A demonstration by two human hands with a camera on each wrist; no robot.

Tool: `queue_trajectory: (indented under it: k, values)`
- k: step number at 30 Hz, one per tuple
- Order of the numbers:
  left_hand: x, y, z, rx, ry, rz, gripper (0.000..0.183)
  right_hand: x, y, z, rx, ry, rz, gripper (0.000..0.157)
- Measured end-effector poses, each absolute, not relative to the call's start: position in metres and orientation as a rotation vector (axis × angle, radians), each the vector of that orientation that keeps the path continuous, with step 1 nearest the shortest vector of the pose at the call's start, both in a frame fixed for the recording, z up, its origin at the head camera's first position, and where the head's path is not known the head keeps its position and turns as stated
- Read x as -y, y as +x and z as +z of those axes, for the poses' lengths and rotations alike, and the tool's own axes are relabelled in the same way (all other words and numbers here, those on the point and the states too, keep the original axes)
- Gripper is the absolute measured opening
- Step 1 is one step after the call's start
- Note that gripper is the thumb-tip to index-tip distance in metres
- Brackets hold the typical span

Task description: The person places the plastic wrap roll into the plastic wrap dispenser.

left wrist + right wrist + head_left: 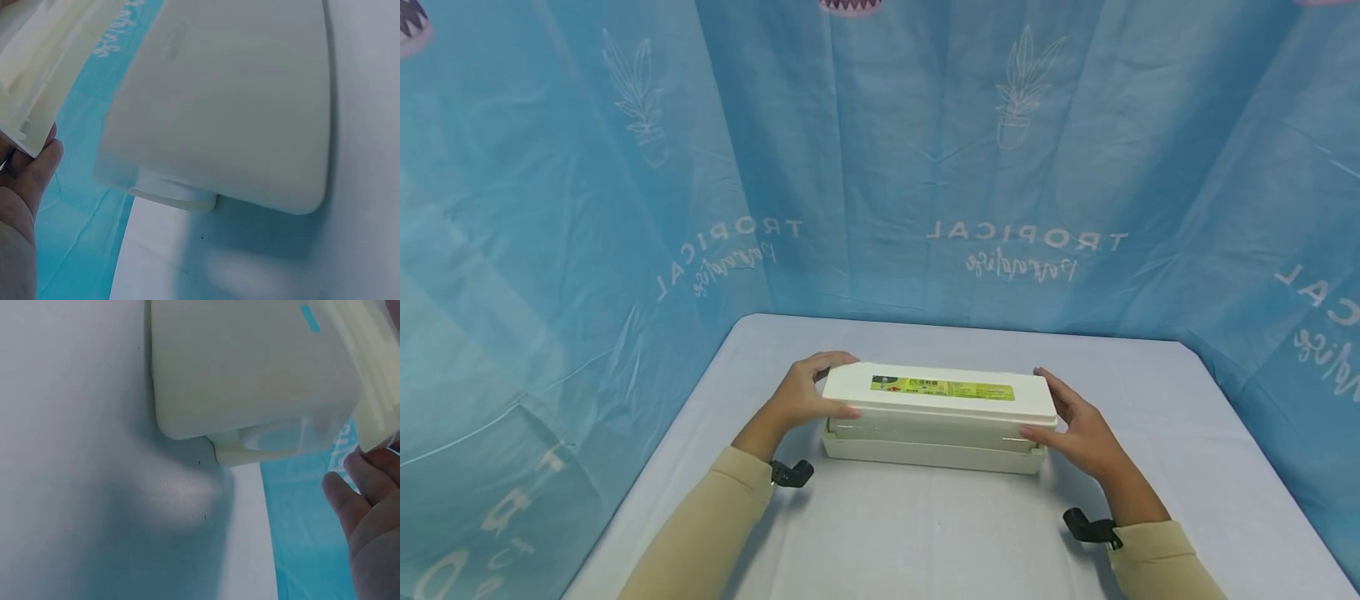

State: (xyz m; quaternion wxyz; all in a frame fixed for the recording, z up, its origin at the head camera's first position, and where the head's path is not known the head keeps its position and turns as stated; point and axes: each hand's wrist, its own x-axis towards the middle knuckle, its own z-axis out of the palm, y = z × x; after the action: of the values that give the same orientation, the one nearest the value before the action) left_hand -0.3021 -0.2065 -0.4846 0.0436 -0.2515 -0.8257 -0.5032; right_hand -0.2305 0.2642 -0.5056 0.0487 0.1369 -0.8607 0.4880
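Observation:
A long white plastic box stands near the middle of the table. Its lid (936, 404) bears a yellow-green label (943, 388) and sits raised and tilted above the box's base (932, 454). My left hand (808, 392) grips the lid's left end, thumb on the front edge and fingers at the back. The lid's right end is held the same way by my right hand (1078, 425). Both wrist views show a gap between the lid (62, 69) and the base (250, 369), with the fingers at the lid's corners. The inside of the base is hidden.
A white cloth covers the table (925, 533). Blue curtains (887, 167) with printed lettering hang behind it and at both sides. A black wrist mount (792, 473) is on the left wrist, and another black mount (1090, 529) on the right.

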Motion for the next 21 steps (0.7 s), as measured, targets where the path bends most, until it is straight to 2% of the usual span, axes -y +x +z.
queue_trajectory:
  k: [21]
  values:
    - [0.212, -0.274, -0.51, 2.6, -0.747, -1.435, 0.102, -0.255, -0.218, -0.518, 2.642, 0.423, 1.409, 0.114]
